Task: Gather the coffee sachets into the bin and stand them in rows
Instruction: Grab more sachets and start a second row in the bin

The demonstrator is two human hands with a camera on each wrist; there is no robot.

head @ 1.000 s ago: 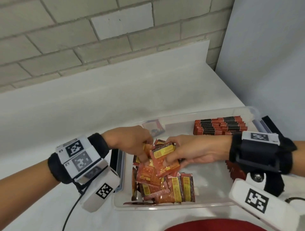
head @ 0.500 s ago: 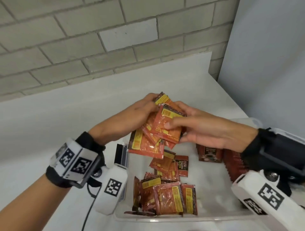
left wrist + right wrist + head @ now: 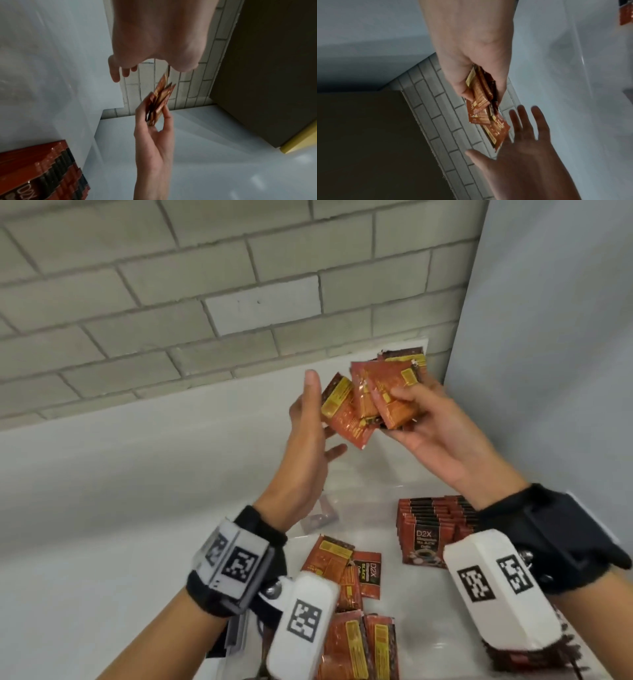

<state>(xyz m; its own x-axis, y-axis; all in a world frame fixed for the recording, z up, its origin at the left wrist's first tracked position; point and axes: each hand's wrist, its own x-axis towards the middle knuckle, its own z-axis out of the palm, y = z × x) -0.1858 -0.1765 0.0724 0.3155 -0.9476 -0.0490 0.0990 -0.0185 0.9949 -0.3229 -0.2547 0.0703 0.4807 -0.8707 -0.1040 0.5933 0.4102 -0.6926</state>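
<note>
Squaring up a fanned bunch of sachets above the bin

White surface (image 3: 137, 508) carries the clear bin (image 3: 421, 628); one standing row (image 3: 431, 529) sits at its far right, loose sachets (image 3: 342, 570) lie flat near the front. Right hand (image 3: 442, 436) pinches a fanned bunch (image 3: 373, 398) raised over the bin. Left hand (image 3: 308, 440) is spread wide, flat beside the bunch, likely to tap edges even before standing them.

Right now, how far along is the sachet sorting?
Partly done. One row of sachets already stands upright in the bin. In hand: the right hand grips a fanned bunch of sachets above the bin, the open left hand beside it. Left: the loose sachets lying flat in the bin's near-left part.
</note>
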